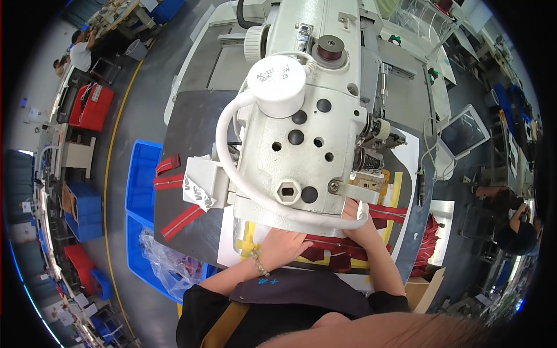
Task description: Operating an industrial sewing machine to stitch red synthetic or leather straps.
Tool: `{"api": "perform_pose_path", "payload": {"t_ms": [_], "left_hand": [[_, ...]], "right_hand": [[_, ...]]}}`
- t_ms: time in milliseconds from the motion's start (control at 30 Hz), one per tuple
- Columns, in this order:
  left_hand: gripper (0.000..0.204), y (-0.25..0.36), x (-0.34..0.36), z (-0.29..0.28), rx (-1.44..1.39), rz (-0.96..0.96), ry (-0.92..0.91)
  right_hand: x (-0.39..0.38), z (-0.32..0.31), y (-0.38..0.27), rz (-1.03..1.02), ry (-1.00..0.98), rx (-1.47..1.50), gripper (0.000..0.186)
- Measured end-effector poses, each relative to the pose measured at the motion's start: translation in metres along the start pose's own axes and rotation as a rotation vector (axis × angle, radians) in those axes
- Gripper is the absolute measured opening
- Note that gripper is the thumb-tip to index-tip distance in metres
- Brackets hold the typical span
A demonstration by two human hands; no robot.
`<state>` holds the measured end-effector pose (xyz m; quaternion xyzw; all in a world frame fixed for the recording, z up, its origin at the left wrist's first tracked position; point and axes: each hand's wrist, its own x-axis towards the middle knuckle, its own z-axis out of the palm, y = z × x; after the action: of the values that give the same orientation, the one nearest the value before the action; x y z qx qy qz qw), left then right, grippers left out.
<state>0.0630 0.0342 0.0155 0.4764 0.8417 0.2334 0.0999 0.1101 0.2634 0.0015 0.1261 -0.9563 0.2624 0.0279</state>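
A large white industrial sewing machine (296, 168) fills the middle of the view. Below its head, a red zipper strip (333, 242) and dark red fabric pieces (341, 261) lie over a yellow-edged plate. My left hand (283, 246) is at the strip's left end, its fingers closed at the edge. My right hand (358, 223) reaches up at the strip's right side, close to the machine head; the white cable (290, 213) and the head cover part of its fingers. Another red zipper piece (387, 213) lies just right of that hand.
Red zipper strips (181, 223) lie on the dark table at left. Blue bins (143, 174) stand beside it, one holding clear plastic. At right are a bundle of red strips (426, 243), a cardboard box (428, 290) and a tilted screen (466, 132). Other people work farther off.
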Motion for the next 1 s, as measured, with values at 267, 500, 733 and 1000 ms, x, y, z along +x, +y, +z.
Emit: {"api": "perform_pose_path", "payload": {"t_ms": [267,500,733,1000], "left_hand": [[0.045,-0.005,-0.004,0.009,0.029,0.022,0.043],[0.049,-0.007,-0.009,0.015,0.045,-0.004,-0.010],[0.033,-0.006,-0.005,0.015,0.030,0.012,0.073],[0.038,-0.004,-0.005,0.014,0.045,0.024,0.078]], "right_hand": [[-0.003,0.008,0.006,0.006,0.022,0.105,0.034],[0.000,0.006,0.002,0.001,0.087,0.052,0.042],[0.006,-0.001,-0.008,0.048,0.176,0.095,0.046],[0.005,-0.003,-0.009,0.071,0.141,0.070,0.044]]}}
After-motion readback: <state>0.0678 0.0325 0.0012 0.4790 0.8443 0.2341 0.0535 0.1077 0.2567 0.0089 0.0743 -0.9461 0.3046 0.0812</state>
